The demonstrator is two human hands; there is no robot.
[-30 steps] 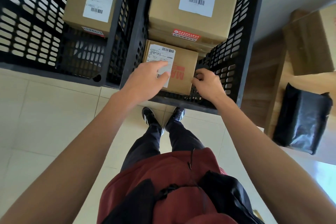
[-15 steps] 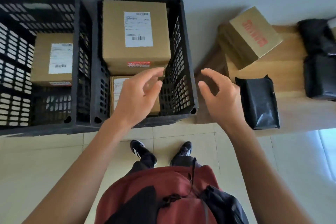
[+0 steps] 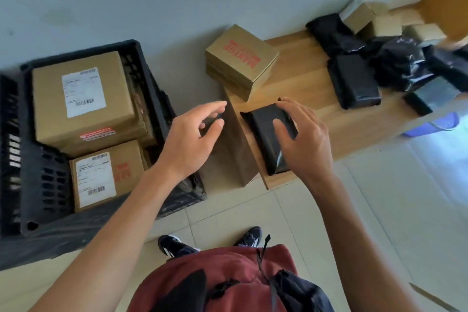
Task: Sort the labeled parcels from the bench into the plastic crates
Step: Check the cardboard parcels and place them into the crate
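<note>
black plastic-wrapped flat parcel (image 3: 268, 134) at the near end of the light wooden bench (image 3: 304, 78); right hand (image 3: 301, 139) spread open upon it, left hand (image 3: 192, 139) open, empty, just beside. two labelled cardboard boxes sit in the black slotted plastic crate (image 3: 157, 99); the red-printed cardboard box (image 3: 241, 58) and further black bags (image 3: 354, 81) remain. pale tiled floor, grey wall beyond.

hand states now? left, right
Left hand: open, empty, in the air beside the bench end.
Right hand: open, fingers spread over the black parcel on the bench, not gripping it yet.
</note>
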